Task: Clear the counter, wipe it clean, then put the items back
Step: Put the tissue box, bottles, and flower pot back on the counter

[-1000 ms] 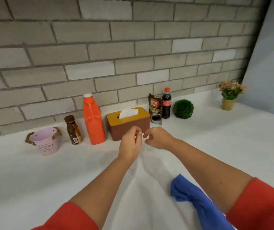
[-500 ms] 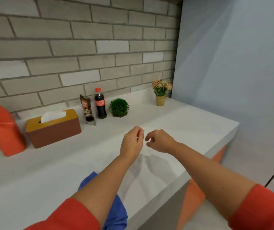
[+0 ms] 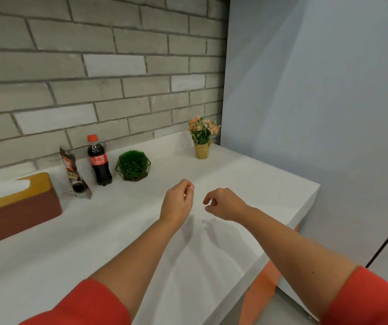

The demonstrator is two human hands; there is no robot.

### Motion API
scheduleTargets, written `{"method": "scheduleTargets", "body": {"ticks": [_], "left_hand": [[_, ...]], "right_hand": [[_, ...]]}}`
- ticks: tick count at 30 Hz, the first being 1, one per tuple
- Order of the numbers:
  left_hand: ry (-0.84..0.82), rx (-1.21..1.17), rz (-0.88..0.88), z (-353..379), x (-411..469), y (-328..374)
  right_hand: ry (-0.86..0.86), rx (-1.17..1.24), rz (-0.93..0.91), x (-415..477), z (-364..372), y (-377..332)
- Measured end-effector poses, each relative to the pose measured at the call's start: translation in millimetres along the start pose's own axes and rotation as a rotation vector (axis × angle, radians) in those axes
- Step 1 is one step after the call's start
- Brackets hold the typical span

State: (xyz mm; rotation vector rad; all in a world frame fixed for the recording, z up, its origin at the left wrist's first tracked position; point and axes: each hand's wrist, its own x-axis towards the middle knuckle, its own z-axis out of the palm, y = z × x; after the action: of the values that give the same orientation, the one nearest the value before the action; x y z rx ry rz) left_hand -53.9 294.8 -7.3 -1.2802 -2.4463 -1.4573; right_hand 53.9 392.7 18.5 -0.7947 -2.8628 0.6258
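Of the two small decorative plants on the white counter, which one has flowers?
The plant in the tan pot by the grey side wall: it carries pink blossoms. The other, a round green tuft in a black wire frame beside the cola bottle, has none.

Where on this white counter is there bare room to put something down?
The wide front strip of the counter is bare, and so is the stretch between the green plant ball and the flower pot. It is crowded along the wall: tissue box, snack pouch, cola bottle.

Along the far wall on the tabletop [image 3: 247, 174], left to right: tissue box [image 3: 16, 207], packet [image 3: 74, 174], bottle [image 3: 99, 160], plant ball [image 3: 133, 165], flowerpot [image 3: 202, 139].
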Motion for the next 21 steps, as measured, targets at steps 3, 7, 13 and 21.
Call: {"method": "scheduleTargets", "body": {"ticks": [3,7,13,21], "left_hand": [[-0.01,0.009,-0.026,11.1,32.3,-7.5],[-0.03,-0.018,-0.039,27.1,72.2,-12.1],[-0.14,0.0,-0.121,64.1,111.9,-24.7],[-0.099,-0.069,-0.345,105.8,179.7,-51.0]], "right_hand": [[-0.001,0.013,0.015,29.4,-10.7,11.2],[0.014,0.074,0.061,63.6,-22.1,32.5],[0.035,0.102,0.098,120.1,-25.2,70.6],[0.024,0.18,0.114,227.8,-27.6,121.0]]}}
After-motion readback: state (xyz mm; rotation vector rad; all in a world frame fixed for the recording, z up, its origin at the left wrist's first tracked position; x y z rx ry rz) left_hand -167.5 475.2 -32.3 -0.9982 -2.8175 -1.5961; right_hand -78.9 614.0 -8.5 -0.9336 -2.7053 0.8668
